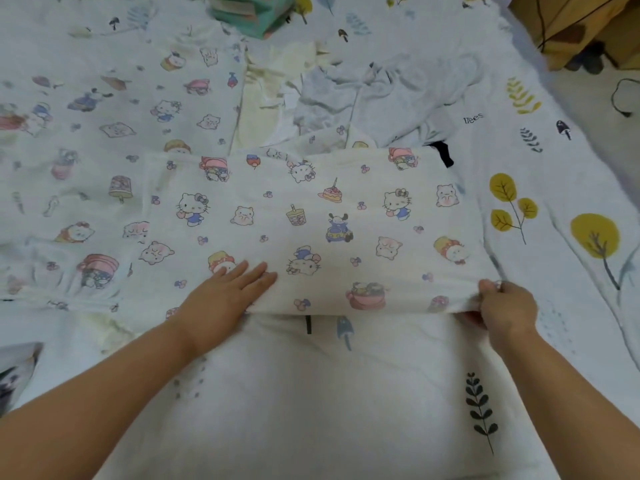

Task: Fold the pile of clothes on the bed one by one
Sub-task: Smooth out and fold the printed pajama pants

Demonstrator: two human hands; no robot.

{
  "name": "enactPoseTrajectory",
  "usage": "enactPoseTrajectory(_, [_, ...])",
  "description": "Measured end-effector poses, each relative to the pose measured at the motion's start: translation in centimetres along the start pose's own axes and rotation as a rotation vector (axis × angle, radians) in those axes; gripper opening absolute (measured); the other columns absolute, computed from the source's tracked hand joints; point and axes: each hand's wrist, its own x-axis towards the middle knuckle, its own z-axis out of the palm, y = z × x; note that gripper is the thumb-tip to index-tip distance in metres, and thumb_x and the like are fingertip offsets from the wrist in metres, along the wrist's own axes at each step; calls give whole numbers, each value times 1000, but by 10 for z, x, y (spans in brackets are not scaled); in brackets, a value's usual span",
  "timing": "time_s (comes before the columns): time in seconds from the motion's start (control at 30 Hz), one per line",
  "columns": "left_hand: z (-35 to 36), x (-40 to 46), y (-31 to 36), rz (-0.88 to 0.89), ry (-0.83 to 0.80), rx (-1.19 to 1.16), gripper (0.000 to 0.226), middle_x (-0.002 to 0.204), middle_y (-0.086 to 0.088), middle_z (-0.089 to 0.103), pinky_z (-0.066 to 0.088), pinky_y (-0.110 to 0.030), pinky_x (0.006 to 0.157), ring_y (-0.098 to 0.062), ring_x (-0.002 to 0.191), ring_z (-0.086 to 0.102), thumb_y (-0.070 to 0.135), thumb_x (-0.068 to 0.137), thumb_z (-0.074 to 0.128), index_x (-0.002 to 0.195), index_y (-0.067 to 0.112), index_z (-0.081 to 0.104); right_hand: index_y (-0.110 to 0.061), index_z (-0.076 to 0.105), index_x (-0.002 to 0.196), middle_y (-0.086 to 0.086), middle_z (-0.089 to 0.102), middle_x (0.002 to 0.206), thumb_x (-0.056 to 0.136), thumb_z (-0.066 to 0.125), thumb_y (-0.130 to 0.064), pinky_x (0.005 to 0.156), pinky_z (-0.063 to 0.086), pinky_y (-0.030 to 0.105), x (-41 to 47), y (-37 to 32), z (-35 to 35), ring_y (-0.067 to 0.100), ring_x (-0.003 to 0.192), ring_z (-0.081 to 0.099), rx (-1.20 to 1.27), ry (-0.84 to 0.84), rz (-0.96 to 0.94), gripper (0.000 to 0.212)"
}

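Cartoon-print garment (pixel 311 230) mid-fold on the bed (pixel 311 410), one hand flattening, one hand gripping the near edge.

The garment lies spread at the centre of the view, its near hem toward 6 o'clock; the left hand (pixel 225 296) lies flat on the cloth at about 7 o'clock of the piece, fingers straight and close together, pointing toward 1 o'clock; the right hand (pixel 505 306) pinches the near right corner at 4 o'clock, thumb and fingers curled round the hem; unfolded clothes (pixel 374 98) wait in a loose heap at 12 o'clock, a similar printed piece (pixel 86 133) spread at 10 o'clock. This looks like one fold being squared up; the next move likely calls for lifting that pinched side across while the flat hand anchors the crease.
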Motion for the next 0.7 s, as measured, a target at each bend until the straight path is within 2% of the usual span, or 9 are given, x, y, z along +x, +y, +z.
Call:
enactPoseTrajectory(0.1, [2,0,5,-17,-19,7,97,122,-14,62,52,-48,77,-38,102,64,7,33,93,124,8,58,-7,55,82,13,62,90,92,56,-24,66,57,41,-2,-2,8,28,79,60,312,-263,193,20])
enactPoseTrajectory(0.17, [1,0,8,-28,-40,20,96,121,-15,62,52,-50,76,-39,102,63,7,33,92,123,7,59,-10,61,99,7,67,95,86,65,-26,74,56,40,-4,-6,13,24,83,65,414,-400,200,21])
enactPoseTrajectory(0.27, [-11,-2,13,-23,-40,11,93,121,-15,62,51,-49,77,-38,102,63,2,37,91,124,7,58,-6,62,104,9,67,100,84,64,-3,68,59,36,-9,-14,4,23,82,65,443,-440,182,20])
enactPoseTrajectory(0.37, [-28,-20,30,52,2,-7,93,125,-10,61,54,-41,79,-31,103,64,13,46,91,130,12,51,-7,59,99,7,65,89,84,60,3,54,56,30,-19,-17,-34,24,77,62,290,-446,145,17])
enactPoseTrajectory(0.47, [-33,-56,71,111,-52,-30,120,125,-2,61,58,-32,74,-23,101,67,22,39,89,144,16,31,-2,63,96,16,68,87,83,62,-1,66,51,35,-28,-2,-81,32,77,63,3,-479,99,13])
enactPoseTrajectory(0.53, [-23,-80,103,126,-115,-70,131,120,0,65,59,-33,66,-22,93,69,27,41,84,149,15,11,-2,67,93,16,67,75,83,63,-4,58,45,28,-36,16,-103,28,63,59,-219,-530,111,11])
enactPoseTrajectory(0.57, [-16,-89,116,156,-107,-86,119,115,1,67,59,-34,62,-21,89,71,33,49,77,148,17,12,-1,67,92,14,65,68,83,64,-6,53,40,24,-40,23,-108,24,56,54,-337,-560,128,11])
enactPoseTrajectory(0.63, [-16,-97,128,169,-85,-99,77,107,4,71,58,-36,60,-18,84,71,48,59,61,129,22,41,2,65,96,12,61,68,82,67,-16,52,37,24,-46,32,-104,22,55,49,-514,-566,160,23])
enactPoseTrajectory(0.7, [-26,-89,122,52,-37,-143,56,107,5,67,55,-31,73,-14,89,68,62,61,56,106,29,52,1,56,114,16,63,96,78,72,-35,63,44,29,-46,34,-94,28,77,56,-582,-463,97,53])
